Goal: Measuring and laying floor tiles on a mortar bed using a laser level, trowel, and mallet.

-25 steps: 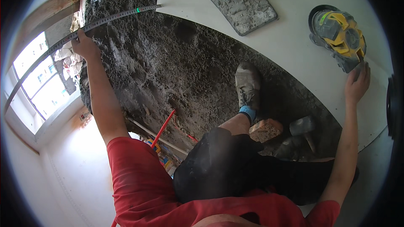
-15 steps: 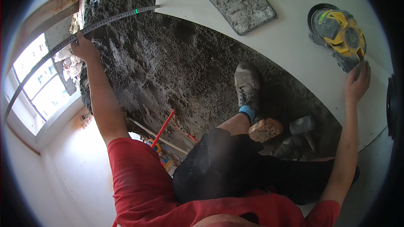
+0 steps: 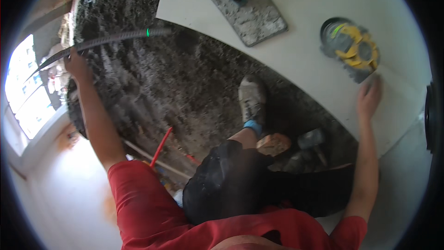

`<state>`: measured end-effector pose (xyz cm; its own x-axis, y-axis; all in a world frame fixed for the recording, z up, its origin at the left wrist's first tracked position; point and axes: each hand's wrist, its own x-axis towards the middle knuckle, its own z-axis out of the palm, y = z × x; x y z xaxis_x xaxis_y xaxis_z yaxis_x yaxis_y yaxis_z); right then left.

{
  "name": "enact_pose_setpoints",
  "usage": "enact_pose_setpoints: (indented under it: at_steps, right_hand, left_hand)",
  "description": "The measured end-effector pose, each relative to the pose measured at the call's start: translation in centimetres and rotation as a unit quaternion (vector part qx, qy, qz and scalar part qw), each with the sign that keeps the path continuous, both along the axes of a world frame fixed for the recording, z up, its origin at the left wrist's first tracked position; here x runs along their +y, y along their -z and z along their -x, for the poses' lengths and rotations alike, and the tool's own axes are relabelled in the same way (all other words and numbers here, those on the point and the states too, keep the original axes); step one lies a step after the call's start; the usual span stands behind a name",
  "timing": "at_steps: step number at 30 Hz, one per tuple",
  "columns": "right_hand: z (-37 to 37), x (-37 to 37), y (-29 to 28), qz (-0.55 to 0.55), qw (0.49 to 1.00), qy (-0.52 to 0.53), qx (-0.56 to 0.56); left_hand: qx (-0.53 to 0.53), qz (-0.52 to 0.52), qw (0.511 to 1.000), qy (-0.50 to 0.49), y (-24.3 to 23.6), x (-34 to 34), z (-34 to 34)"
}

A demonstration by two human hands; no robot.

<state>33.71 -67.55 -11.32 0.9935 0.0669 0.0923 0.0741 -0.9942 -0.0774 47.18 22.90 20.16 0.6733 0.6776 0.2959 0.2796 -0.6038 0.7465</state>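
Note:
In my left hand (image 3: 78,67) is a flexible tape measure blade (image 3: 104,41), pinched between the fingers. It arcs over the rough grey mortar bed (image 3: 143,71) with a green mark near its right end, which lies just below the corner of a large pale tile (image 3: 305,23). My right hand (image 3: 370,96) is over the tile on the right, its slightly blurred fingers stretched out at the near end of a yellow-and-grey power tool with a round base (image 3: 354,48). Whether the fingertips touch the tool is hard to make out.
A mortar-smeared float with a teal handle (image 3: 240,9) rests on the tile. My shoe (image 3: 252,99) is on the mortar beside a brick piece (image 3: 274,144) and a mallet (image 3: 312,139). A red pipe (image 3: 162,146) sticks up near my left arm. A bright window (image 3: 23,88) stands far left.
The tape's right end has slipped off the tile corner and now sits nearer me over the mortar. The whole view has shifted; the power tool and right hand keep their places relative to each other.

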Motion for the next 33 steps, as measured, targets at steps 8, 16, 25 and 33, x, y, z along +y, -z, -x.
enact_pose_setpoints:
  at_steps: [8,16,25,33]
  right_hand:
    - [-2.0,28.8,-18.4,-0.448,0.867,-0.166,0.144]
    - [-24.3,48.5,-8.2,-0.300,0.946,-0.090,0.082]
    - [-42.6,47.7,-3.7,-0.334,0.931,-0.086,0.115]
    - [-38.2,48.9,-4.0,-0.308,0.926,-0.092,0.198]
  left_hand:
    - [0.248,0.064,0.965,-0.051,6.4,12.9,20.0]
    - [0.121,0.262,0.955,0.062,22.2,-19.6,7.3]
    - [0.232,-0.075,0.926,0.289,30.2,-35.1,2.9]
    - [0.283,-0.267,0.916,0.097,31.2,-12.9,-8.6]
